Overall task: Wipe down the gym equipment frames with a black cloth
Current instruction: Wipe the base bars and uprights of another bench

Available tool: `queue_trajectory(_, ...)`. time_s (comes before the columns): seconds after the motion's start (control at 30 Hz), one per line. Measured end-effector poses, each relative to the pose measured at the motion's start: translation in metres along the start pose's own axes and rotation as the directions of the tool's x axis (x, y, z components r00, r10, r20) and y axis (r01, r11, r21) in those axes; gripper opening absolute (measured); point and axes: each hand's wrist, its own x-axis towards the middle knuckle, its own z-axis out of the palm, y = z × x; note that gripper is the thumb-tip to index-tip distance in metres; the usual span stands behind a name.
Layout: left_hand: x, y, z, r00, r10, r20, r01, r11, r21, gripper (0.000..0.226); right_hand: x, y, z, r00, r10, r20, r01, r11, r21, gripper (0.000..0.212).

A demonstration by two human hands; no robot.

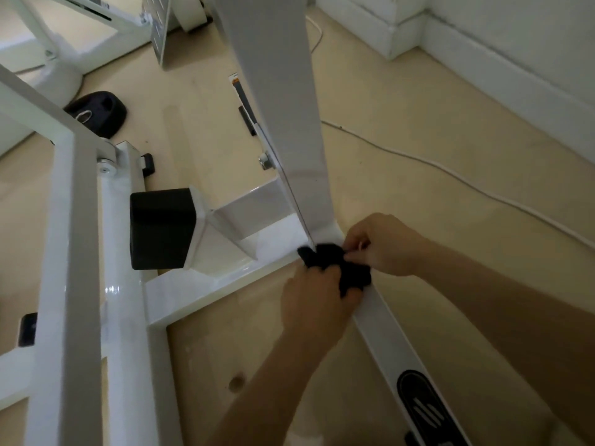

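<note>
A white metal gym frame stands on a beige floor; its tall upright post (pixel 283 107) meets a low base bar (pixel 206 288) near the middle. A crumpled black cloth (pixel 341 265) lies bunched on the base bar right at the foot of that post. My left hand (pixel 315 300) grips the cloth from below and the near side. My right hand (pixel 383 246) pinches the cloth's far edge with its fingertips. Part of the cloth is hidden under both hands.
A black square end cap (pixel 161 228) juts from the frame at left. A black weight plate (pixel 96 112) lies on the floor at back left. A white cable (pixel 450 169) trails across the floor on the right. White skirting (pixel 502 72) lines the wall.
</note>
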Motion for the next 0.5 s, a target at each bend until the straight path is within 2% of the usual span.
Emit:
queue_trajectory(0.03,-0.010,0.005,0.003,0.999,0.044,0.001,-0.044,0.998,0.055,0.028,-0.005,0.005,-0.008,0.994,0.021,0.106,-0.016,0.999,-0.042,0.008)
queue_trajectory(0.07,-0.014,0.006,0.006,0.997,0.068,-0.022,-0.066,0.993,0.093,0.033,-0.008,0.008,-0.012,0.988,0.038,0.149,-0.029,0.998,-0.062,0.006)
queue_trajectory(0.13,-0.002,-0.003,0.013,0.993,0.049,-0.107,-0.038,0.994,0.104,0.044,-0.003,0.006,-0.007,0.997,0.057,0.048,-0.056,0.998,-0.024,0.008)
queue_trajectory(0.2,0.021,-0.013,0.015,0.986,-0.049,-0.159,0.051,0.999,0.007,0.055,0.012,-0.001,0.003,0.990,0.060,-0.131,-0.061,0.998,-0.004,0.007)
queue_trajectory(0.27,0.033,-0.015,0.012,0.988,-0.072,-0.137,0.064,0.996,-0.061,0.059,0.029,-0.008,0.001,0.992,-0.021,-0.127,0.001,0.989,-0.150,0.005)
queue_trajectory(0.37,0.034,-0.013,0.002,0.998,0.049,-0.029,-0.050,0.999,-0.013,0.045,0.038,-0.011,-0.035,0.966,-0.177,0.187,0.242,0.869,-0.432,0.011)
queue_trajectory(0.43,0.036,-0.009,-0.001,0.988,0.143,0.051,-0.146,0.987,0.060,0.037,0.035,-0.019,-0.059,0.907,-0.174,0.384,0.371,0.761,-0.532,0.012)
queue_trajectory(0.5,0.028,0.011,-0.006,0.969,0.200,0.143,-0.221,0.964,0.147,0.036,0.024,-0.033,-0.067,0.859,-0.132,0.494,0.439,0.687,-0.579,0.014)
